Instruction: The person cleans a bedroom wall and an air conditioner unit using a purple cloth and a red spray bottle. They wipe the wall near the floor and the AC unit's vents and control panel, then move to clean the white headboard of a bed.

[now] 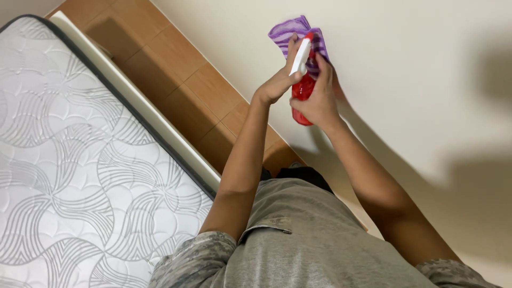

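Partly hidden red spray bottle, both grips clasping it, purple cloth behind.

The red spray bottle is mostly hidden behind both hands' fingers.

A white quilted mattress, stitched with grey swirling patterns and edged by a dark piping, is seen well below and to the left of the fingers. Along its edge a pale bed frame rail is laid (only a narrow strip of it is shown). Between that rail and the fingers, a brown tiled floor is stretched, its joints visible as thin lines. Behind the fingers and off to their right, a plain cream wall is spread, and soft grey shadows are cast upon it.
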